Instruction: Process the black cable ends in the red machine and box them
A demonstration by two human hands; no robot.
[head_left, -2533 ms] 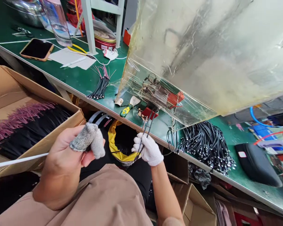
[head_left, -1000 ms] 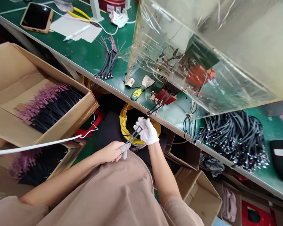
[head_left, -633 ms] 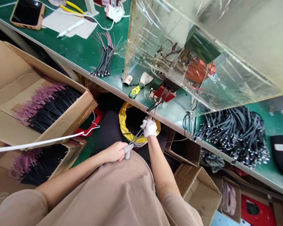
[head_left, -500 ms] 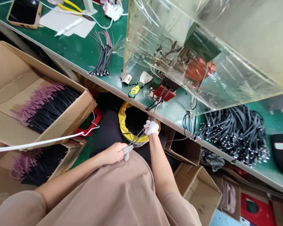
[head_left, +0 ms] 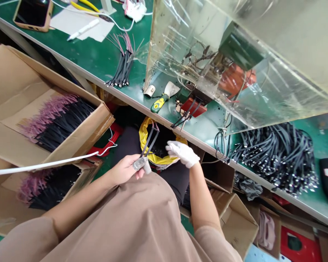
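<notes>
Below the green workbench (head_left: 93, 65), the left hand (head_left: 123, 169) clenches black cables (head_left: 150, 140) while the gloved right hand (head_left: 182, 153) hangs open, empty.

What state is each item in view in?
left hand: grey finger cots on, gripping black cables
right hand: white-gloved, open, empty
yellow bag: mouth open
cardboard box: flaps open, holding pink-tipped black wires
phone: face up, screen dark
scraper: lying on green bench
</notes>
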